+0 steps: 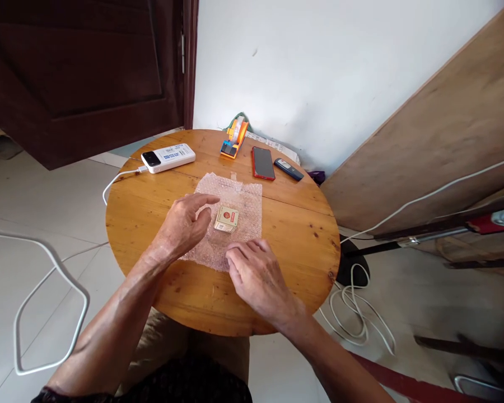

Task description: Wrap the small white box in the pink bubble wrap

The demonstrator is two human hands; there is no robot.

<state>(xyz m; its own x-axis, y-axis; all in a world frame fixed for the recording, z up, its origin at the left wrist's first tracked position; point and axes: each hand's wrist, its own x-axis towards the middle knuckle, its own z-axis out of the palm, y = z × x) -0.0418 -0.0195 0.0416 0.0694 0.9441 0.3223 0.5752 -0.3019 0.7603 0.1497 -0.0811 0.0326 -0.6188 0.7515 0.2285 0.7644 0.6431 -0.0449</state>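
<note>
Your left hand (187, 224) is spread, index finger and thumb apart, just left of the small printed box (227, 218); its remaining fingers are hidden beneath it. Your right hand (254, 274) is curled over the near right part of the bubble wrap (251, 210); its fingertips are turned from view, so whether they pinch the sheet you cannot tell. The box lies on the bubble wrap, on the round worktop (296, 240); its lettering is too small to read. Your hands cover parts of the sheet's left and near edges. At the far side stands a tape dispenser (231, 148), partly masking a green item (246, 118). A red-edged phone (263, 163) lies to its right, a power bank (172, 158) to its left. A purple item (317, 177) beyond the worktop's far right edge is partly hidden and unidentifiable.
</note>
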